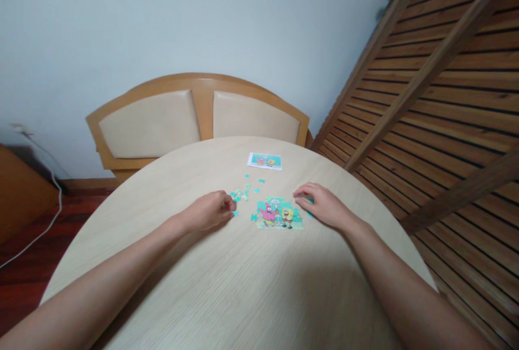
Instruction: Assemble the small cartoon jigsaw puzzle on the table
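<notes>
A partly assembled jigsaw puzzle (267, 213) with cartoon figures on a teal background lies flat on the table. My left hand (208, 210) is at its left, fingers curled together beside a pile of loose teal puzzle pieces (239, 195). One teal piece (235, 213) shows right at those fingertips; whether they grip it or something else is hidden. Over the puzzle's right edge is my right hand (322, 205), thumb and forefinger apart, with nothing visible between them. Part of a teal piece (310, 214) shows under this hand.
A printed picture card (265, 161) with the same figures lies beyond the puzzle. Several single pieces (257, 190) are scattered between them. The round wooden table (227, 285) meets a padded chair back (203, 107) at its far edge. Slatted wood (438, 85) leans at the right.
</notes>
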Available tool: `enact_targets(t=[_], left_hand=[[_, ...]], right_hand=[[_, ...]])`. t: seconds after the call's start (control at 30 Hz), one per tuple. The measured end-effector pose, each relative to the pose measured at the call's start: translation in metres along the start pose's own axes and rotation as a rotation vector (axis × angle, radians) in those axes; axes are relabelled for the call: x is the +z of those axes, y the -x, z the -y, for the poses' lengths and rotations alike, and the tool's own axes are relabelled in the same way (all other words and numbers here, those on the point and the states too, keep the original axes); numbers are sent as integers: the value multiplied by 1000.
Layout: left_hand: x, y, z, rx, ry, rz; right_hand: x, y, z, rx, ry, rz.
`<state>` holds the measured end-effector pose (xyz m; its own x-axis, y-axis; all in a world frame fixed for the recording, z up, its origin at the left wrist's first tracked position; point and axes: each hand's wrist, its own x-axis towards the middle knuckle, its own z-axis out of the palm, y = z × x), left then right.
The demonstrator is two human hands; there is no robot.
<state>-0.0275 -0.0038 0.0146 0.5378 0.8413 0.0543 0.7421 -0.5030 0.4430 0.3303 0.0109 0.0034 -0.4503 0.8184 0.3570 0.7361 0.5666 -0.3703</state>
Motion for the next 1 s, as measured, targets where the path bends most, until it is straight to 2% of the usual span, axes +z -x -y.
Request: enact_targets(t=[0.13,0.23,0.3,0.37,0.5,0.63,0.87,1.0], left_hand=[[-4,0,1,-31,-1,3],[-2,-3,7,-76,-57,-121],[2,-6,13,-43,-101,-200],[8,-9,20,13,-105,-229],[14,-13,26,73,-177,-229],[11,-13,25,43,-226,-229],[5,-13,32,-22,-98,-150],[2,-13,36,-64,-119,-129]], right_hand=[[0,0,0,-1,0,6],[0,0,1,-2,0,1],[1,0,1,0,-3,-5],[1,0,1,1,-11,-4],[1,0,2,-1,-18,-5],[0,0,4,10,-20,2],[1,0,6,-3,-28,15],[3,0,4,-6,-31,12]])
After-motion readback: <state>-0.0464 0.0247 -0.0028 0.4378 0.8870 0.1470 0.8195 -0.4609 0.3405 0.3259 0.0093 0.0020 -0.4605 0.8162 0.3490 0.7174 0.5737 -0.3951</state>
